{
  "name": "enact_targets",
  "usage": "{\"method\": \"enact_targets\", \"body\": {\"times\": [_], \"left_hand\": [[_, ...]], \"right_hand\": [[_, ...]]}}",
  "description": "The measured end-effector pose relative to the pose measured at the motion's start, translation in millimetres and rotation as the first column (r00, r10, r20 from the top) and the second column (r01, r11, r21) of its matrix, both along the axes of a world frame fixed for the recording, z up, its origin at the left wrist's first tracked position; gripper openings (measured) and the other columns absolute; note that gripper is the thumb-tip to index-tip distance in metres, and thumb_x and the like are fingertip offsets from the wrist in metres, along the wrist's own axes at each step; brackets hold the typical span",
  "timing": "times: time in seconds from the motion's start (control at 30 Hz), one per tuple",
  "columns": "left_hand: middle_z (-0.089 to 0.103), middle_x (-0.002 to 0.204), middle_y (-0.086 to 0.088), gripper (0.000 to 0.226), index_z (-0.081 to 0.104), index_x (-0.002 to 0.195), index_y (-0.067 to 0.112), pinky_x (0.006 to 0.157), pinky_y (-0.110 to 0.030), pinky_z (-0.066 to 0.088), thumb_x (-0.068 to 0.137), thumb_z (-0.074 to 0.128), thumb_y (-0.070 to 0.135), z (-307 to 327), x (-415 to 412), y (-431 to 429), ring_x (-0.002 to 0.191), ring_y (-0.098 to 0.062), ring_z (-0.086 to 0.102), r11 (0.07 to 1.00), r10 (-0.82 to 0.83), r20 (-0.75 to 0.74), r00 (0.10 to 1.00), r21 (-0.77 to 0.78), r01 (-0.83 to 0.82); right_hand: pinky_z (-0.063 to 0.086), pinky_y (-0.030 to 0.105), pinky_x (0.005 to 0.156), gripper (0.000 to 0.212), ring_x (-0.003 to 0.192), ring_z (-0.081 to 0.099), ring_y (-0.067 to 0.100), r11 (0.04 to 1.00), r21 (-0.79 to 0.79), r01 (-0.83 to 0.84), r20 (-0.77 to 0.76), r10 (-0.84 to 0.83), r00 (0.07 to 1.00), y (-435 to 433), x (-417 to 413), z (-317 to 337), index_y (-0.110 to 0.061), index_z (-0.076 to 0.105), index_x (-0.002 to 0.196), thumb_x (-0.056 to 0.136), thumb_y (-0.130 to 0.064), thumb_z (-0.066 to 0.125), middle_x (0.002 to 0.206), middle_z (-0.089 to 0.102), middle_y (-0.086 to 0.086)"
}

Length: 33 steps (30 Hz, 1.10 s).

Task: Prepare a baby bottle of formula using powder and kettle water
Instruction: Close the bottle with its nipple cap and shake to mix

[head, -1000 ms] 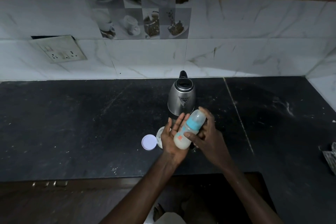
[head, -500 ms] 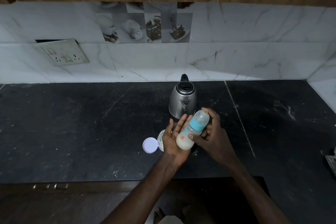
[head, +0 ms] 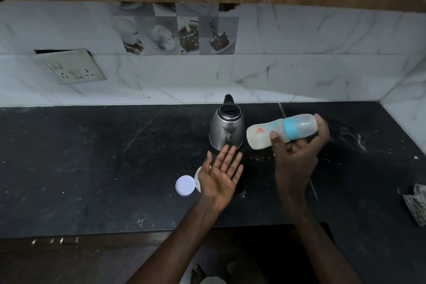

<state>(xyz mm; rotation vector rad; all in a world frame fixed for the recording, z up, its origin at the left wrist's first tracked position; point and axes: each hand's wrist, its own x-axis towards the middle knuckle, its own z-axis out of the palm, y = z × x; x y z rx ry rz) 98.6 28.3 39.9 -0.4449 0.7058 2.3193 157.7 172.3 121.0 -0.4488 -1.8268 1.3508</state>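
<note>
My right hand [head: 297, 157] holds the baby bottle [head: 276, 132] almost horizontal, to the right of the kettle. The bottle has a blue ring, a clear cap pointing right and milky liquid inside. My left hand [head: 221, 174] is flat and open, palm up, in front of the steel kettle [head: 227, 130], holding nothing. The kettle stands upright on the black counter [head: 92, 163]. A white round lid [head: 185, 185] lies on the counter just left of my left hand. The powder container [head: 197, 176] is mostly hidden behind that hand.
A crumpled silvery packet [head: 417, 200] lies at the counter's right edge. A wall socket plate [head: 71, 67] sits on the tiled backsplash at the left. Wooden cabinets hang overhead. The counter's front edge runs below my forearms.
The bottle was pressed between both hands. Now my right hand alone has swung it up and to the right, and my left hand has come off it and opened.
</note>
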Motion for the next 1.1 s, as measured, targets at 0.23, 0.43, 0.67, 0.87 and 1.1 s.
{"method": "enact_targets", "body": {"times": [0.23, 0.43, 0.67, 0.87, 1.1], "left_hand": [[0.065, 0.145, -0.008, 0.062, 0.058, 0.146, 0.013, 0.113, -0.042, 0.045, 0.100, 0.050, 0.054, 1.7, -7.6, -1.5, 0.135, -0.024, 0.062, 1.000, 0.000, -0.029, 1.000, 0.019, 0.001], [0.060, 0.148, -0.017, 0.062, 0.055, 0.147, 0.006, 0.125, -0.053, 0.032, 0.101, 0.053, 0.047, 9.1, -5.0, -0.9, 0.143, -0.038, 0.051, 0.997, 0.001, 0.039, 0.999, 0.075, -0.004], [0.058, 0.149, -0.019, 0.059, 0.057, 0.146, 0.008, 0.129, -0.053, 0.025, 0.101, 0.053, 0.047, 9.1, 2.8, -8.9, 0.146, -0.040, 0.046, 0.999, -0.011, 0.059, 0.998, 0.044, 0.008], [0.059, 0.148, -0.019, 0.060, 0.060, 0.144, 0.010, 0.118, -0.056, 0.041, 0.100, 0.054, 0.051, 11.3, 3.1, -9.2, 0.144, -0.042, 0.049, 0.997, -0.001, 0.025, 1.000, 0.077, -0.001], [0.062, 0.148, -0.008, 0.061, 0.060, 0.144, 0.014, 0.121, -0.044, 0.039, 0.100, 0.049, 0.056, 6.2, -7.1, -14.7, 0.137, -0.028, 0.059, 0.999, 0.011, -0.029, 1.000, 0.052, -0.009]], "right_hand": [[0.068, 0.044, 0.082, 0.087, 0.104, 0.076, 0.003, 0.995, -0.064, -0.076, 0.143, 0.084, 0.986, -8.7, 17.1, -14.2, -0.053, 0.038, 0.149, 0.080, -0.038, 0.090, 0.123, 0.072, -0.023], [0.065, 0.033, 0.087, 0.093, 0.103, 0.075, -0.001, 0.937, -0.021, -0.349, 0.360, 0.333, 0.871, -36.7, 20.5, -25.7, -0.059, 0.033, 0.148, 0.073, -0.053, 0.087, 0.124, 0.067, -0.035], [0.066, 0.044, 0.089, 0.098, 0.102, 0.077, 0.009, 0.862, -0.099, -0.496, 0.433, 0.486, 0.759, -20.1, 10.2, -39.7, -0.059, 0.025, 0.151, 0.078, -0.047, 0.090, 0.131, 0.068, -0.021], [0.065, 0.033, 0.090, 0.101, 0.109, 0.073, 0.002, 0.846, 0.037, -0.532, 0.449, 0.461, 0.765, -24.6, 1.6, -30.0, -0.061, 0.023, 0.152, 0.078, -0.044, 0.089, 0.137, 0.063, -0.022], [0.061, 0.016, 0.085, 0.095, 0.106, 0.073, 0.002, 0.993, 0.029, -0.111, 0.007, 0.111, 0.994, -7.0, -13.5, 6.7, -0.047, 0.031, 0.156, 0.080, -0.030, 0.087, 0.130, 0.066, -0.018]]}}
